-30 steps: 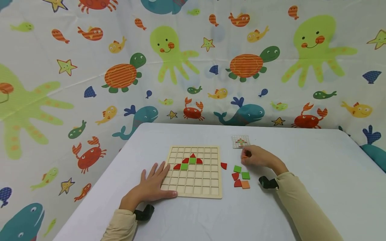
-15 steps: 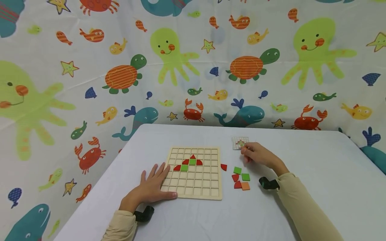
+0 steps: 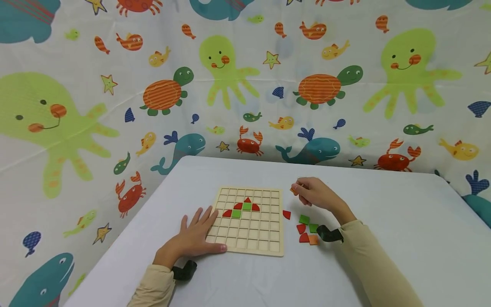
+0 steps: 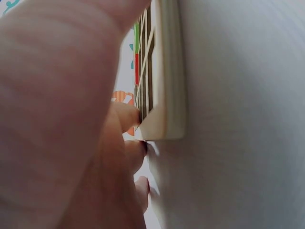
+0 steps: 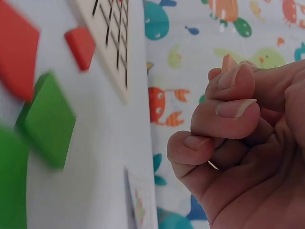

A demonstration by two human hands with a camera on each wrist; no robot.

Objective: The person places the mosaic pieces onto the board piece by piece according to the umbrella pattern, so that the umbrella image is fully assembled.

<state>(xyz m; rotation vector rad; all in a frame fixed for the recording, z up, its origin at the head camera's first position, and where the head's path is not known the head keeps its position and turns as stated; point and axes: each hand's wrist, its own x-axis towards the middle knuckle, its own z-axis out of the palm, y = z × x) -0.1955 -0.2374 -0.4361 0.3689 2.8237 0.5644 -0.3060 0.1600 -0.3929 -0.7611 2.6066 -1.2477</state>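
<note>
During what I judge the transfer step, my right grip (image 3: 318, 195) pinches a small orange tile (image 3: 293, 191) (outline mostly hidden) near the square pale-wood gridded board (image 3: 264, 234), my left grip (image 3: 192, 238) rests spread-fingered on its left edge, and the next move likely requires alignment above it.

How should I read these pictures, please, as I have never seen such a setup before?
There is no machine here: a person works with two bare hands at a white table. The wide view comes from a camera on the person's head; the two close views come from cameras worn on the wrists, probably the black devices.

The left hand rests, fingers spread, at the left edge of a wooden grid board holding red and green pieces. The right hand pinches a small orange piece. Right of the board lie loose tiles in red, green and orange. Behind hangs a cloth printed with sea animals.
</note>
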